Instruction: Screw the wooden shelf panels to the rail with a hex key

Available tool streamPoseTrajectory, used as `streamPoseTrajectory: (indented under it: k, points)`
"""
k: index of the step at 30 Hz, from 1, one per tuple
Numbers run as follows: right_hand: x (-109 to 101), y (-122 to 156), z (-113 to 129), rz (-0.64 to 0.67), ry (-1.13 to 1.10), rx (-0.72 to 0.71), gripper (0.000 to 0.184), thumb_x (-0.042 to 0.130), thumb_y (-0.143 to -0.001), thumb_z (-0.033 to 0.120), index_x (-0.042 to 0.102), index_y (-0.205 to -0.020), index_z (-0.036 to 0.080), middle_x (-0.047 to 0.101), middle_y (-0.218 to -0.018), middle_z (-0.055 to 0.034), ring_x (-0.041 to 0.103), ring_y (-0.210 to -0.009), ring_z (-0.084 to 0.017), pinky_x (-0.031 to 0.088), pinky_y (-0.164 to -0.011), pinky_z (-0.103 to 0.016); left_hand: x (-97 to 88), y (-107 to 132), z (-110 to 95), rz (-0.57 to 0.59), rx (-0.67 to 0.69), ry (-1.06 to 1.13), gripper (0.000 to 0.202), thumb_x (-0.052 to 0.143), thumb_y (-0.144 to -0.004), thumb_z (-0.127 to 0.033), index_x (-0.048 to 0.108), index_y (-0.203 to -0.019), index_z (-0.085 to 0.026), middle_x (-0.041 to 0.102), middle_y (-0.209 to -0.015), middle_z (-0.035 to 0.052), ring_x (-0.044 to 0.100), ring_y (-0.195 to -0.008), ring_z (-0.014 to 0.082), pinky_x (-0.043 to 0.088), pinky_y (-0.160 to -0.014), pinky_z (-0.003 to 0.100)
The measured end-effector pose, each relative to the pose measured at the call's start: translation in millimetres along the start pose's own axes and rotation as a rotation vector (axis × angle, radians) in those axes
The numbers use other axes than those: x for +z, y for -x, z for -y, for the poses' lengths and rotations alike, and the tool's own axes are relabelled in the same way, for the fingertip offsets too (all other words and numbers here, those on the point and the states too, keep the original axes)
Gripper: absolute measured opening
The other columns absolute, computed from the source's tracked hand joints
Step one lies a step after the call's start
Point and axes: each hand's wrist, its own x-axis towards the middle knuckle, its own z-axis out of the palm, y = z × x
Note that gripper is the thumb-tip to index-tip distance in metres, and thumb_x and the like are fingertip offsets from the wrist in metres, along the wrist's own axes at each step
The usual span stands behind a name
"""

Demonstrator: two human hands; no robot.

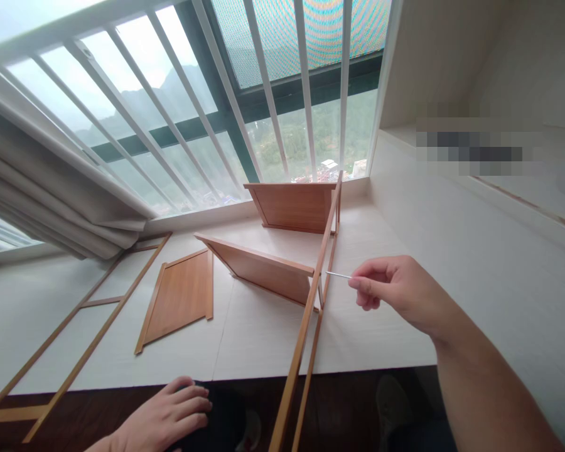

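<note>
Between the thumb and fingers of my right hand (pixel 386 285) is a thin metal rod (pixel 338 274). Its tip points left, close to the wooden side frame (pixel 306 301), whose two long rails stand on edge. Two brown wooden shelf panels meet this frame: a nearer panel (pixel 258 270), tilted, and a farther panel (pixel 294 207) by the window. Whether they are fastened I cannot tell. My left hand (pixel 179 411) lies on my dark-clothed knee, fingers stretched out and holding nothing.
A loose wooden panel (pixel 181 295) lies flat on the pale ledge (pixel 245 342). Left of it, a second ladder-like side frame (pixel 98 301) reaches past the ledge's front edge. A grey curtain (pixel 51 169) and a barred window (pixel 273 94) are behind; a white wall (pixel 433 213) bounds the right.
</note>
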Motion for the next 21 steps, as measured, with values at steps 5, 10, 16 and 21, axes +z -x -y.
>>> streamPoseTrajectory:
  k: [5,10,16,21]
  points:
    - [5.6,4.7,5.1,-0.124,0.336,-0.146,0.019,0.076,-0.093,0.040,0.081,-0.081,0.026,0.079,-0.079,0.0003,0.071,-0.072,-0.018,0.055,-0.074,-0.031,2.4,0.9,-0.3,-0.020,-0.004,-0.009,0.046,0.047,-0.090,-0.034,0.059,-0.135,-0.029,0.076,-0.130,0.0077,0.068,-0.124,0.0286,0.046,-0.117,0.044]
    - [7.6,6.6,5.9,-0.190,0.556,-0.322,0.014,0.071,-0.096,0.028,0.080,-0.085,0.027,0.083,-0.088,0.0009,0.073,-0.073,-0.020,0.054,-0.072,-0.033,3.8,1.9,-1.5,-0.011,-0.022,0.007,0.045,0.046,-0.090,-0.037,0.060,-0.132,-0.029,0.076,-0.129,0.0095,0.068,-0.123,0.0309,0.047,-0.117,0.047]
    - [5.9,9.6,8.1,-0.205,0.634,-0.414,0.012,0.072,-0.096,0.025,0.079,-0.086,0.026,0.084,-0.092,0.0006,0.077,-0.081,-0.022,0.055,-0.072,-0.033,3.3,1.4,-2.2,-0.018,-0.045,0.009,0.047,0.047,-0.087,-0.033,0.057,-0.133,-0.029,0.076,-0.130,0.0093,0.068,-0.125,0.0298,0.046,-0.119,0.045]
    - [8.4,10.4,10.5,-0.212,0.663,-0.416,0.012,0.074,-0.096,0.021,0.078,-0.086,0.025,0.083,-0.091,0.0022,0.076,-0.083,-0.021,0.053,-0.073,-0.032,5.8,3.2,-1.1,-0.054,-0.037,-0.025,0.051,0.049,-0.085,-0.031,0.055,-0.136,-0.029,0.076,-0.129,0.0093,0.070,-0.124,0.0299,0.044,-0.121,0.044]
